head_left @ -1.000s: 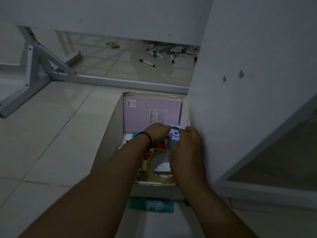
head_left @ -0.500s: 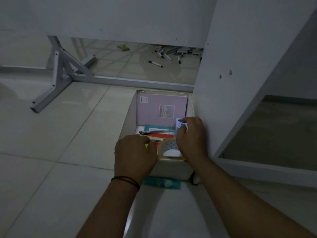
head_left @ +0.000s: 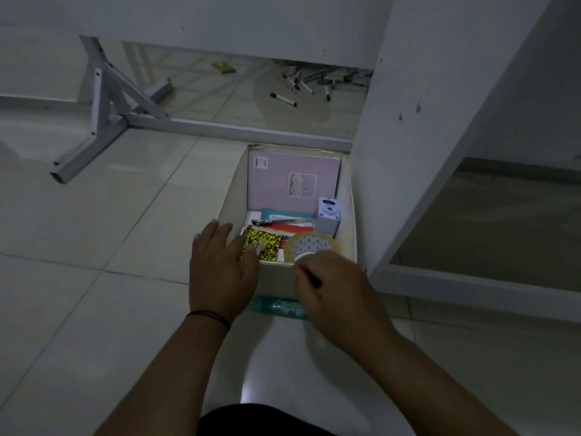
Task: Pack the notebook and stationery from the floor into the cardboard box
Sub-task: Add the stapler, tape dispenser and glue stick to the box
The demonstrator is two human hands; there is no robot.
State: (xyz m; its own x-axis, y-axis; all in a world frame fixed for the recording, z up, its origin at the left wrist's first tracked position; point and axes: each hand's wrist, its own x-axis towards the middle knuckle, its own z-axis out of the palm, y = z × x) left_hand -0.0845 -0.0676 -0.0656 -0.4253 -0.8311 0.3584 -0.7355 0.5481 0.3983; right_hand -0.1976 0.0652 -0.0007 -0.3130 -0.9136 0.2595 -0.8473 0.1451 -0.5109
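Dim room, pale glossy floor tiles (head_left: 94, 247) catching a little light. The cardboard box (head_left: 234, 196) sits on the floor against a white cabinet panel (head_left: 408, 152), behind it a grey metal frame (head_left: 103, 114) and loose markers (head_left: 283, 99) scattered further back. Inside the box the pink notebook (head_left: 292, 177) stands against the far wall, with a pen (head_left: 276, 221), a small lilac box (head_left: 328, 215) and a tape roll (head_left: 311, 247) in front. The left hand (head_left: 220, 272) lies flat and spread on the near-left corner, gripping nothing. The right hand (head_left: 333, 284) is loosely curled at the near rim by the tape; whether it holds anything I cannot tell
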